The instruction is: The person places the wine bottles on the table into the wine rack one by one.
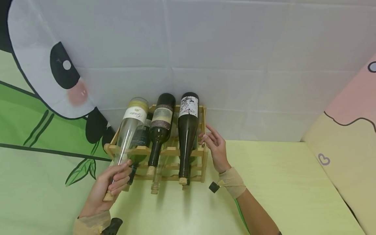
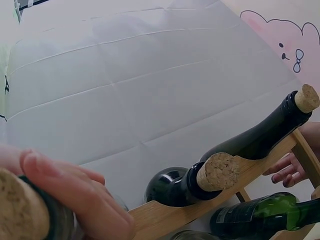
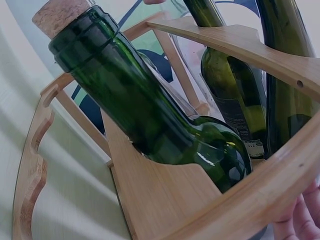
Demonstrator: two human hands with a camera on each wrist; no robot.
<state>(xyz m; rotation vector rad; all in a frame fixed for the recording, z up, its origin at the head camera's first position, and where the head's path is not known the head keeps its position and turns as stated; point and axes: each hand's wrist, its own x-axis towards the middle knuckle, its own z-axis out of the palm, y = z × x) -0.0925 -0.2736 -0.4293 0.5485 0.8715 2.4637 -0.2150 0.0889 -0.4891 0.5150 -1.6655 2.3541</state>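
Note:
My left hand (image 1: 110, 186) grips the neck of a clear glass wine bottle (image 1: 127, 129) with a white label. Its cork (image 2: 20, 210) points toward me, and the bottle slants along the left end of a wooden wine rack (image 1: 170, 150). On the top tier lie a dark bottle with a beige label (image 1: 160, 127) and a dark bottle with a torn white label (image 1: 188, 130), both corked. My right hand (image 1: 217, 151) is at the rack's right side, fingers loosely extended against the frame. A green bottle (image 3: 125, 95) rests on a lower tier.
Several corked bottles lie on the tiers below, including a clear one (image 1: 155, 182). The rack stands on a pale yellow-green table (image 1: 273, 182), against a white cloth backdrop (image 1: 220, 81). Printed cartoon cloths hang at left and right.

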